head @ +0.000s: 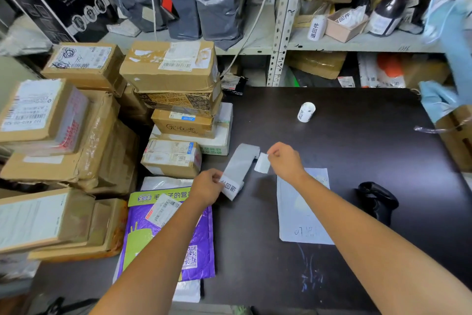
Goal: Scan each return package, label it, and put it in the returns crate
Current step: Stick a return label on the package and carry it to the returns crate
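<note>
My left hand (206, 188) pinches the lower end of a grey strip of label backing (238, 166) that carries a printed label at its bottom. My right hand (284, 160) pinches a small white label (262, 162) next to the strip's upper end. Both hands hover over the dark table (357, 141). A flat pale grey mailer package (302, 212) lies on the table under my right forearm. A black handheld scanner (378, 201) lies to its right. A roll of labels (306, 111) stands further back on the table.
Stacks of cardboard boxes (168, 66) fill the left side. A purple and green mailer (166, 233) lies at the near left. Metal shelving (283, 20) with bags and boxes stands behind. A cardboard box (457, 135) with blue plastic is at the right edge.
</note>
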Demonstrator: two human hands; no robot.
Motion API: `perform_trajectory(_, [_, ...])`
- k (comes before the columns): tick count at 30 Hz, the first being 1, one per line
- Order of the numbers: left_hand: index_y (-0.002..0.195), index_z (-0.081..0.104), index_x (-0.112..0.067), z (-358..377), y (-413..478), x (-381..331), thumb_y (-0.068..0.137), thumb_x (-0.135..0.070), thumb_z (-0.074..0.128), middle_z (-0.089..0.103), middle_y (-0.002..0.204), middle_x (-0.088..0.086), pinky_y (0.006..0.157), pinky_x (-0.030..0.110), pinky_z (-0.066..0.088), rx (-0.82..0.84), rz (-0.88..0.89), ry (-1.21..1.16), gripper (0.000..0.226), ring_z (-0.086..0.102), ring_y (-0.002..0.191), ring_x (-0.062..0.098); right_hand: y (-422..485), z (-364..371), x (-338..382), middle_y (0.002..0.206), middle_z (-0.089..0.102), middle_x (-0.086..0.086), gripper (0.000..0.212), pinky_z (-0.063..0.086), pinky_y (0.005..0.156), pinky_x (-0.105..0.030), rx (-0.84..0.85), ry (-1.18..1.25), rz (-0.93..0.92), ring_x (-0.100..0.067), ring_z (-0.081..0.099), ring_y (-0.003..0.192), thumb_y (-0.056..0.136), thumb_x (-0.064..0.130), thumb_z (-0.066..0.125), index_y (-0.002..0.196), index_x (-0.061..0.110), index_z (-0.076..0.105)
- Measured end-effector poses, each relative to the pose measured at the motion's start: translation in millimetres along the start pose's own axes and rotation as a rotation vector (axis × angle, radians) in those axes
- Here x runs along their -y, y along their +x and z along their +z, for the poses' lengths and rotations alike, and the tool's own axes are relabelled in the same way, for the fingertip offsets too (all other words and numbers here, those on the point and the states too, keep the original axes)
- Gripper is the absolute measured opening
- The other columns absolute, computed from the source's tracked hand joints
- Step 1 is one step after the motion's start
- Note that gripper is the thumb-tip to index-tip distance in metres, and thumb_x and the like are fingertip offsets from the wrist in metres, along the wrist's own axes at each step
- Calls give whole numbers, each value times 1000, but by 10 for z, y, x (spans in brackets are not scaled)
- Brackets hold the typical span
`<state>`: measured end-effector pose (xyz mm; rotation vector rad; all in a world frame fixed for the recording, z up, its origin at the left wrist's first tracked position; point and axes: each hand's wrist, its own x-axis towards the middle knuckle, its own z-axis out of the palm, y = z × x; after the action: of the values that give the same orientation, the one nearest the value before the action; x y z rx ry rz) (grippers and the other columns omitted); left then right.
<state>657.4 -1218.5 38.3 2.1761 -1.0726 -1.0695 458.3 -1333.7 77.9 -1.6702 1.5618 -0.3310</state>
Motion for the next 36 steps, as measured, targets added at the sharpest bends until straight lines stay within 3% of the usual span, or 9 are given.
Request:
perform_trajectory(4, [125,58,-17,-14,-78,-312,83,-8,70,60,112,-3,90,25,45,-129,56,-37,45,57,99,13,-21,-267,-129,68,56,-9,23,39,58,-29,28,-84,51,-23,50,66,84,23,56,72,4,58])
perform_trajectory(8, [120,62,-22,117,-175,-654,84,-16,69,61,112,-9,93,26,45,-160,146,-60,36,60,103,11,-93,-469,-224,65,45,-6,40,39,57,-31,58,-62,89,-22,46,61,91,41,56,66,12,44])
perform_trajectory(11, [108,65,-23,325,-260,-767,88,-16,61,67,91,-4,81,23,50,-95,125,-39,22,62,84,16,-156,-592,-338,68,50,-6,23,45,62,-34,69,-33,111,-21,45,64,83,29,54,67,13,50])
perform_trajectory(13, [111,64,-15,518,-327,-763,90,-12,59,61,77,-6,61,7,44,-7,95,-25,22,56,71,13,-217,-672,-441,67,56,-2,16,42,59,-26,86,-70,96,-18,49,62,80,19,57,67,11,60])
perform_trajectory(15, [118,61,-11,739,-403,-702,90,-14,63,59,82,-4,58,2,40,120,37,9,29,56,77,15,-265,-722,-588,69,60,1,13,41,57,-22,108,-91,98,-16,52,65,81,16,64,75,5,68])
perform_trajectory(19, [135,49,-14,1132,-499,-554,87,-26,69,64,123,8,93,25,45,301,-46,107,54,61,111,22,-344,-732,-927,74,52,-10,23,43,61,-28,215,-9,196,-19,49,66,82,17,67,71,-3,60])
perform_trajectory(29, [135,45,-16,1522,-494,-578,85,-14,68,68,97,6,92,41,52,292,-159,-157,55,66,100,26,-618,-723,-1505,85,56,-7,13,37,63,-24,416,109,403,-19,49,75,94,20,55,82,14,55])
perform_trajectory(32, [121,57,-11,1594,-514,-597,87,-10,67,64,86,3,93,44,53,304,-162,-187,35,66,94,27,-638,-711,-1546,90,61,-8,15,43,74,-26,408,109,381,-18,56,79,95,23,55,84,14,57])
perform_trajectory(36, [105,58,-12,1658,-511,-626,86,-4,62,65,105,9,89,50,55,247,-145,-204,21,65,101,31,-624,-725,-1550,92,64,-8,13,48,74,-26,427,73,372,-19,60,80,94,27,55,86,18,57])
